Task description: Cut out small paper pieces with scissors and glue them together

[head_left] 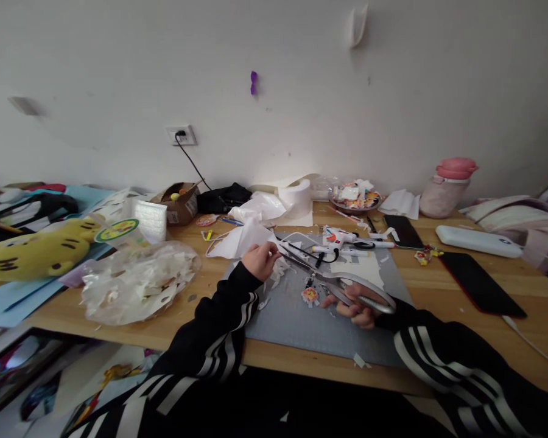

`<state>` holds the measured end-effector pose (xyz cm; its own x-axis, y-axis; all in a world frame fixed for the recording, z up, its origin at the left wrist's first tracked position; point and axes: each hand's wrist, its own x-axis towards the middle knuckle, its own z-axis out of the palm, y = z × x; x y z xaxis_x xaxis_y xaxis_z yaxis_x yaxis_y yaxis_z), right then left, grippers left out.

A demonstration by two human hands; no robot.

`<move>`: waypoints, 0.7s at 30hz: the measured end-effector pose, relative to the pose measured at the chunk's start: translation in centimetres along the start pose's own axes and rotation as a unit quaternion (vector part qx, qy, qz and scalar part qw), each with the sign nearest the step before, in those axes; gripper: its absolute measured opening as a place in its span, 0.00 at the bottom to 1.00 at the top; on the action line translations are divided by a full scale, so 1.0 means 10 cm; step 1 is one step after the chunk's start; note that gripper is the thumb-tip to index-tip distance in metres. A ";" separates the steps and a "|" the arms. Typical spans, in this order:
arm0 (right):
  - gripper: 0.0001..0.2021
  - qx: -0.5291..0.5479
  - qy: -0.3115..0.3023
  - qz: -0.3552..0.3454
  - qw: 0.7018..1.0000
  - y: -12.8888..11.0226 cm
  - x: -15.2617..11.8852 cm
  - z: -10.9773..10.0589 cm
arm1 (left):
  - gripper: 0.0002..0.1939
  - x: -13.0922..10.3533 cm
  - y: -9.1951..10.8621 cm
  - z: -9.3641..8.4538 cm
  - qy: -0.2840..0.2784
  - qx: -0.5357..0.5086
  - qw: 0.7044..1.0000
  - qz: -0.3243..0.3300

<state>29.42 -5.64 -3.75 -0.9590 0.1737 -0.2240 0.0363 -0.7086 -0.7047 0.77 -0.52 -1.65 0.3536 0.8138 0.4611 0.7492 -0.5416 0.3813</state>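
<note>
My right hand [354, 307] is closed round the grey handles of a large pair of scissors [322, 275], whose blades point up and left. At the blade tips my left hand [261, 261] has its fingers pinched together; whatever is between them is too small to make out. Both hands are above a grey cutting mat [292, 331]. A small orange and pink charm [309, 295] with a black clasp lies on the mat under the scissors. White paper scraps are scattered around it. Behind the scissors lies a white and orange glue gun [337, 238] among several markers.
A crumpled plastic bag [137, 289] and a yellow plush toy [41, 249] are on the left. At the back stand a white roll [296, 198] and a bowl of scraps [356, 198]. Phones [481, 283], a white case [477, 240] and a pink-lidded bottle [447, 188] occupy the right.
</note>
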 end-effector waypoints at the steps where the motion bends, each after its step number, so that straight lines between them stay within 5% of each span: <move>1: 0.28 0.001 0.008 0.002 1.000 -0.01 0.00 0.01 | 0.05 0.00 0.00 -0.01 0.002 -0.001 1.000 0.001; 12: 0.27 0.009 -0.016 0.011 1.000 0.01 0.03 -0.05 | 0.07 0.03 -0.02 -0.02 -0.006 0.021 0.999 0.033; 21: 0.29 0.012 -0.021 0.032 0.999 -0.01 0.06 -0.05 | 0.04 0.06 -0.02 -0.04 -0.028 -0.106 0.994 -0.020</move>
<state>29.02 -5.10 -4.18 -0.9661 0.0983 -0.2389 0.0920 -0.7332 -0.6737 0.66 -0.01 -1.11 0.3616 0.8425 0.3993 0.6302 -0.5365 0.5612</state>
